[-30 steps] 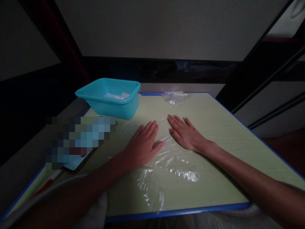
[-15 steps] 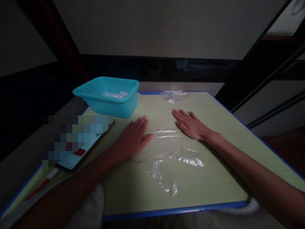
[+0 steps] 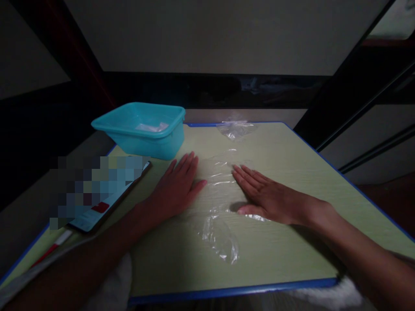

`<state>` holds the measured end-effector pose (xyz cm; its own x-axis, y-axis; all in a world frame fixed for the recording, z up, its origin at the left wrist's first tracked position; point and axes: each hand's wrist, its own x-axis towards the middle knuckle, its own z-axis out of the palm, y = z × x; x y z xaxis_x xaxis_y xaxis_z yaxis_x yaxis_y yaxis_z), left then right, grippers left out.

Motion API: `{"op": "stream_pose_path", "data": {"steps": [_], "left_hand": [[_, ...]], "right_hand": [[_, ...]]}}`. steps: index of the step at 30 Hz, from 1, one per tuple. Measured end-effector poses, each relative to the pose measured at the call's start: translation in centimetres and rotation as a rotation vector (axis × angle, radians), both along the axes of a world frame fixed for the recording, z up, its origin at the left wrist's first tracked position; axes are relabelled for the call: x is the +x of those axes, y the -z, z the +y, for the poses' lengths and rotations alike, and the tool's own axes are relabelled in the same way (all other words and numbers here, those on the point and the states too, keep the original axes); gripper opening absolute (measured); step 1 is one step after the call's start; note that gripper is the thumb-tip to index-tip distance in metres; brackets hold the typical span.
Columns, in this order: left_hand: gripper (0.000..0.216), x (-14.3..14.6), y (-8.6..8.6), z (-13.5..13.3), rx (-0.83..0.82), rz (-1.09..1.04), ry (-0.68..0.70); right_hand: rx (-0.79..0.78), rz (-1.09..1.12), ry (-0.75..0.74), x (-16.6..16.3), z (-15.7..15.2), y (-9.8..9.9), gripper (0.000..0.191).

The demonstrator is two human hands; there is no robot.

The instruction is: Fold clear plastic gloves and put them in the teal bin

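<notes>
A clear plastic bag (image 3: pixel 220 196) with two handle-like loops lies spread on the table, the loops toward me. My left hand (image 3: pixel 180 183) rests flat by its left side, fingers stretched and thumb reaching toward the film. On the right side, my right hand (image 3: pixel 262 190) lies palm down with fingers extended over the plastic, partly covering the right loop. Neither hand grips anything. Crumpled clear plastic (image 3: pixel 235 129) sits at the far table edge; I cannot tell whether it belongs to the same bag.
A turquoise plastic basin (image 3: pixel 145 142) with some clear or white plastic inside stands at the back left. In front of it lies a phone or tablet (image 3: pixel 110 207), partly blurred out, with a red and white cable (image 3: pixel 55 244). Blue edging (image 3: pixel 233 293) borders the pale table (image 3: pixel 292 250).
My right hand has moved toward me, from above the right loop to partly over it. The film between the hands shows more creases. My left hand stays flat in nearly the same place.
</notes>
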<state>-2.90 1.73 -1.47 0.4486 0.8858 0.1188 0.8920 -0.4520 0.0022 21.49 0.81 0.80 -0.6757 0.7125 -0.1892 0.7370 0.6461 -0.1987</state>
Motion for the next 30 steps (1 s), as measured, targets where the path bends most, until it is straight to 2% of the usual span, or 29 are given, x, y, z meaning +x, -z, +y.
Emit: {"op": "stream_pose_path", "data": {"steps": [3, 7, 11, 17, 30], "left_hand": [[0.057, 1.1, -0.5, -1.0, 0.045, -0.089, 0.077], [0.055, 2.6, -0.6, -2.5, 0.003, -0.180, 0.236], [0.056, 3.5, -0.1, -3.1, -0.049, -0.149, 0.346], [0.059, 3.3, 0.5, -3.0, -0.117, -0.076, 0.309], [0.073, 1.5, 0.0, -3.1, -0.161, -0.057, 0.250]], "right_hand": [[0.037, 0.003, 0.013, -0.1, 0.0, 0.9, 0.097], [0.036, 0.020, -0.005, 0.2, 0.1, 1.3, 0.098], [0.037, 0.012, -0.021, 0.4, 0.3, 1.4, 0.098], [0.036, -0.004, -0.019, 0.4, 0.4, 1.5, 0.099], [-0.023, -0.015, -0.004, 0.9, 0.8, 1.2, 0.099]]}}
